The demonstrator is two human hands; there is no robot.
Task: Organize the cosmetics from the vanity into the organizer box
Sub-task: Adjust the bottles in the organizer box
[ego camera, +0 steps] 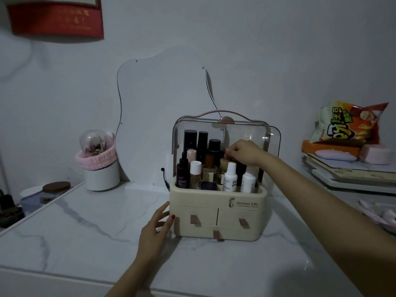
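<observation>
Steadying organizer box (216,213) at 9 o'clock with spread, empty left hand (155,229); right hand (243,152) fingers pinching a likely slick, breakable, rigid bottle cap (227,161).

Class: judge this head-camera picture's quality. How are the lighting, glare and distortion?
Head view: dim, bluish light; a soft shadow in the near right corner of the white marble-patterned vanity top; faint glare on the cream organizer box's clear plastic lid; wide-angle bending near the edges; the red wall hanging looks blurred, its lettering unreadable.
</observation>
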